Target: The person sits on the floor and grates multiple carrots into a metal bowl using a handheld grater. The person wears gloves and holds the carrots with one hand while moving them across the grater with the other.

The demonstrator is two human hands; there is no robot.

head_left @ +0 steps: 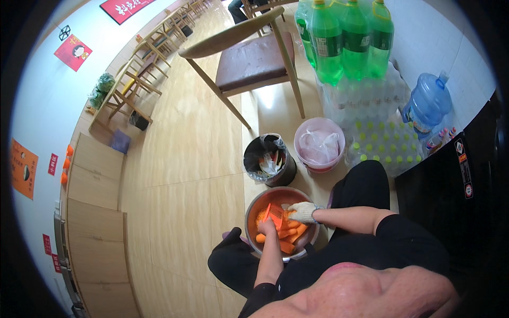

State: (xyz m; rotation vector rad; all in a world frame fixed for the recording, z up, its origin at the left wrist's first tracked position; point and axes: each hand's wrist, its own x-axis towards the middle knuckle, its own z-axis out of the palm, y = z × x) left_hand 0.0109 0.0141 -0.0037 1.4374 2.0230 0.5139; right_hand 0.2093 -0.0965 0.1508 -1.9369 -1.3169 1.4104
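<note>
Between my knees stands a wide metal basin (251, 203) holding peeled carrots (289, 247) and a heap of orange shreds (260, 216). My left hand (266, 227), bare, is closed on the near end of an orange plastic grater (274, 214), which slants over the basin. My right hand (304, 212) wears a whitish knitted glove and reaches in from the right. Its fingers curl over an orange piece beside the grater that looks like a carrot, mostly hidden by the glove.
Just beyond the basin stand a lined black bin (289, 172) with scraps and a pink bucket (320, 167) with a plastic bag. A wooden chair (254, 61) is farther off. Packed bottles (379, 135), green soda bottles (327, 40) and a blue water jug (427, 100) line the right wall.
</note>
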